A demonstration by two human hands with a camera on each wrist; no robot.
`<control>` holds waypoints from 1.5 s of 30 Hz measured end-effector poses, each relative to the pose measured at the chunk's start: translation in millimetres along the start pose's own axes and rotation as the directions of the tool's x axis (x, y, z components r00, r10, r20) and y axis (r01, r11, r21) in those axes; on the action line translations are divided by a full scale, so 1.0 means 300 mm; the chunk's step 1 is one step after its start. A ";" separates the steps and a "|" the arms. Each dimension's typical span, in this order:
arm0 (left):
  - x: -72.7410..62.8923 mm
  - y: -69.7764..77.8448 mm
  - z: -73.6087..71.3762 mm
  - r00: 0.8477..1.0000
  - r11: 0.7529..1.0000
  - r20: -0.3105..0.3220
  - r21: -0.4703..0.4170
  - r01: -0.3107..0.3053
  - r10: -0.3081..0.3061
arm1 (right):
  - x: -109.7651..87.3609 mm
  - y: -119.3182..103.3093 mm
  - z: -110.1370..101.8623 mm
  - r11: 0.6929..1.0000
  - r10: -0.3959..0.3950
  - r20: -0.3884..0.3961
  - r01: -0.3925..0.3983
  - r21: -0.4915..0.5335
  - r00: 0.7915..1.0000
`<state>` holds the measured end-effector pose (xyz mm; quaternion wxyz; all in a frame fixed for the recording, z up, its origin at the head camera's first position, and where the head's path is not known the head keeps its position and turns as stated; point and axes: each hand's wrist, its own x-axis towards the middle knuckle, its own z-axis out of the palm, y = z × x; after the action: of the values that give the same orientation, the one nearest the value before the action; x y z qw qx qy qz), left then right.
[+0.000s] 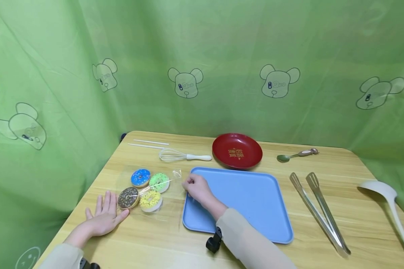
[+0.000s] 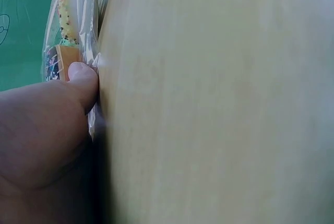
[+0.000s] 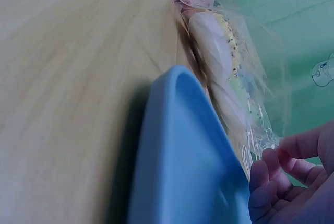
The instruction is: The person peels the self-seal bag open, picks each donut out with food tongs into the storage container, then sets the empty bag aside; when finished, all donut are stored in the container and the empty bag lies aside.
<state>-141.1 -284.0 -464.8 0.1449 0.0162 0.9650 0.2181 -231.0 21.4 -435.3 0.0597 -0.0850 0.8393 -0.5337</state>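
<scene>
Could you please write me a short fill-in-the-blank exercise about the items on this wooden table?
The right hand pinches the clear plastic bag, which holds ____ sprinkled, ring-shaped donuts.
The donut nearest the left hand has a topping coloured ____.
Beyond the blue, rectangular tray lies a round, gold-lettered plate coloured ____.
In the head view, the white, long-handled ladle lies to the ____ of the silver metal tongs.
Missing words: four; brown; red; right.
</scene>
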 end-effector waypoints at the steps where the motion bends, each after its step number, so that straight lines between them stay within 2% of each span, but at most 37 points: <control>1: 0.001 -0.001 0.000 1.000 1.000 0.002 0.003 0.001 -0.001 | -0.001 0.002 -0.002 1.000 0.003 0.006 -0.003 0.008 1.000; 7: 0.027 -0.041 0.029 0.999 1.000 -0.052 0.009 -0.014 0.015 | 0.000 -0.003 -0.017 0.998 0.014 0.074 -0.019 0.065 0.997; 10: 0.020 -0.027 0.021 0.999 1.000 -0.047 0.002 -0.017 0.017 | 0.014 -0.023 -0.022 0.997 0.011 0.078 -0.016 0.070 0.997; 14: 0.005 -0.004 0.008 1.000 1.000 -0.027 -0.001 -0.009 0.009 | 0.045 -0.041 0.007 0.999 -0.009 0.043 0.011 -0.043 0.999; 19: 0.004 -0.003 0.016 1.000 1.000 -0.026 -0.008 -0.012 0.012 | 0.074 -0.043 0.053 0.979 -0.004 0.011 0.006 -0.205 1.000; 23: 0.001 0.001 0.017 1.000 1.000 -0.025 -0.004 -0.011 0.011 | 0.083 -0.041 0.062 0.967 -0.021 -0.009 0.018 -0.255 1.000; 27: 0.004 -0.002 0.015 0.999 1.000 -0.028 -0.013 -0.019 0.018 | 0.089 -0.033 0.057 0.974 -0.044 -0.036 0.035 -0.222 0.998; 33: 0.003 -0.012 0.002 0.999 1.000 -0.039 -0.001 -0.014 0.014 | 0.090 -0.027 0.046 0.983 -0.032 -0.080 0.017 -0.185 0.996; 39: -0.002 -0.023 0.007 0.999 1.000 -0.042 0.006 0.009 -0.009 | 0.088 -0.020 0.042 0.987 -0.035 -0.103 0.018 -0.160 0.994; 45: -0.011 -0.022 0.009 0.999 1.000 -0.023 -0.003 0.029 -0.030 | 0.091 -0.003 0.030 0.993 -0.013 -0.187 -0.010 -0.119 0.982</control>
<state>-136.8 -289.3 -469.1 0.1370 -0.0007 0.9664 0.2175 -256.0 7.3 -438.5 -0.0252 -0.0384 0.8715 -0.4882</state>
